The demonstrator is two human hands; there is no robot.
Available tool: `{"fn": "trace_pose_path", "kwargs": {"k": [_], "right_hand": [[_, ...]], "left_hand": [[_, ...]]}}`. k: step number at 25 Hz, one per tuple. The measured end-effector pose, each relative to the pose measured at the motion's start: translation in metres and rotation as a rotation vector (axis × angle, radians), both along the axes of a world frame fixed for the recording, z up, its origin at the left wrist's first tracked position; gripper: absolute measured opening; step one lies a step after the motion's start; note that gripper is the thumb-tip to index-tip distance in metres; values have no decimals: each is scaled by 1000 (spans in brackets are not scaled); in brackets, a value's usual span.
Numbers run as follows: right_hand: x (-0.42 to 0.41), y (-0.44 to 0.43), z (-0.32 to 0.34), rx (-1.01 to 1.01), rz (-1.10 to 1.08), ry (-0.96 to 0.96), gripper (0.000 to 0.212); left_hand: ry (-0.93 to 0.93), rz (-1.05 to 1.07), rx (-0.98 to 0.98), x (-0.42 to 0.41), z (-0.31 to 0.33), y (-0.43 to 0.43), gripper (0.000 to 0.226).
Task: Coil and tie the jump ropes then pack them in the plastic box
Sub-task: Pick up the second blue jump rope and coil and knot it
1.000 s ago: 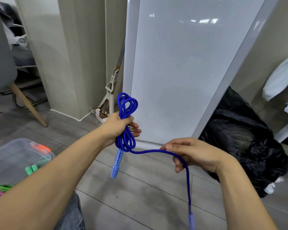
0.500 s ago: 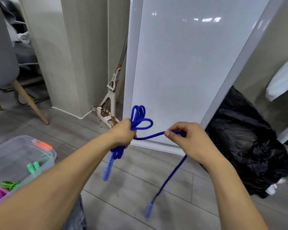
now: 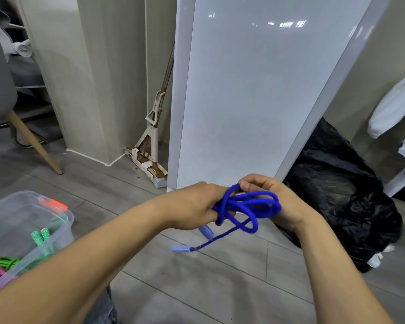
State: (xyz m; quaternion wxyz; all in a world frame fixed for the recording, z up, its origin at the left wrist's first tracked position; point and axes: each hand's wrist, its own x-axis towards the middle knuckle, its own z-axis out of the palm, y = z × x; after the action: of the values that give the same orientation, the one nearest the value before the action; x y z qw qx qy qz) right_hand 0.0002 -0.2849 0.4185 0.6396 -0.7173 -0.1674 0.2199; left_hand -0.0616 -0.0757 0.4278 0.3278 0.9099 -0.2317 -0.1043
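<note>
Blue rope (image 3: 251, 204) inside curled left hand (image 3: 192, 206)

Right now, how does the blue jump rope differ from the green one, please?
The blue rope is held by the left hand and right hand; the green rope lies in the plastic box. The blue rope's handles dangle apart; the green rope's lie side by side.
</note>
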Motion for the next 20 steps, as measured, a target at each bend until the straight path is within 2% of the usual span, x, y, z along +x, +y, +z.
{"fn": "trace_pose_path", "kwargs": {"k": [2, 4, 6, 8, 9, 10, 13, 16, 18, 20], "right_hand": [[2, -1, -11, 58, 50, 155, 15], [5, 3, -21, 86, 57, 218, 19], [8, 11, -27, 116, 39, 244, 22], [7, 22, -28, 74, 4, 197, 24], [5, 28, -26, 39, -7, 157, 25], [1, 35, -23, 4, -8, 118, 25], [-17, 57, -12, -167, -46, -11, 19], [-23, 70, -18, -266, -271, -60, 50], [-20, 71, -24, -237, -332, -34, 52], [-19, 71, -22, -228, -332, -5, 50]], "left_hand": [[28, 30, -168, -1, 1, 0, 20], [167, 100, -369, 4, -6, 2, 16], [300, 227, -620, 13, -16, 2, 12], [313, 418, -806, 23, -25, 1, 10], [251, 513, -782, 27, -28, 1, 9], [137, 584, -659, 29, -31, 2, 9], [-170, 569, -179, 26, -35, 5, 14], [-255, 422, 123, 26, -42, 4, 18], [-203, 302, 156, 27, -41, 8, 21], [-82, 258, 27, 25, -34, 12, 19]]}}
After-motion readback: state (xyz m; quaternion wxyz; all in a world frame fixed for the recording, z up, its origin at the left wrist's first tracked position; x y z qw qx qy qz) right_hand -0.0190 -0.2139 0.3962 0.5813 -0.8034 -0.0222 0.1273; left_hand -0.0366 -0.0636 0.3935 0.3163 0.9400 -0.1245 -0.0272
